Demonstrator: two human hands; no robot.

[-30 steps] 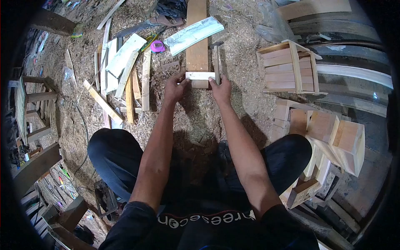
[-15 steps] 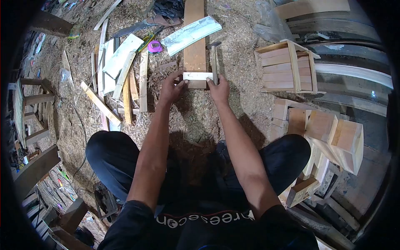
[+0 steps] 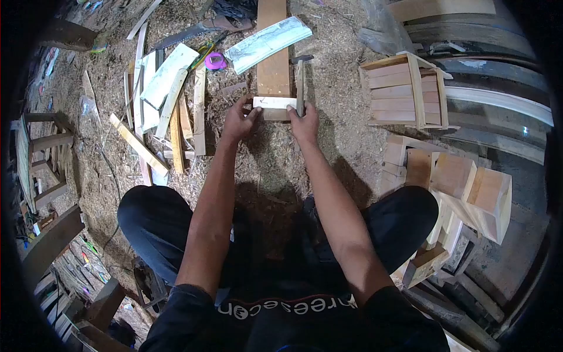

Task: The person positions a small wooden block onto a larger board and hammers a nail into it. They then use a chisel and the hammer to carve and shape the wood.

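Observation:
Between my two hands is a short pale wood block (image 3: pixel 273 103) with a small dark mark on its face. My left hand (image 3: pixel 239 121) grips its left end, thumb on the near side. At the right end, my right hand (image 3: pixel 304 123) holds it with the thumb pressed on the face. The block sits across the near end of a long brown board (image 3: pixel 273 79). A hammer (image 3: pixel 300 82) lies beside the board, its handle passing under my right hand.
A pale, weathered plank (image 3: pixel 268 44) crosses the brown board. Leftward lie a purple tape measure (image 3: pixel 215 61), a handsaw (image 3: pixel 186 36) and several wood strips (image 3: pixel 138 144). Slatted wooden boxes (image 3: pixel 404 91) stand at right. Wood shavings cover the ground.
The view has shifted slightly. Both hands still hold the block at the board's end, and its marked face now shows more plainly.

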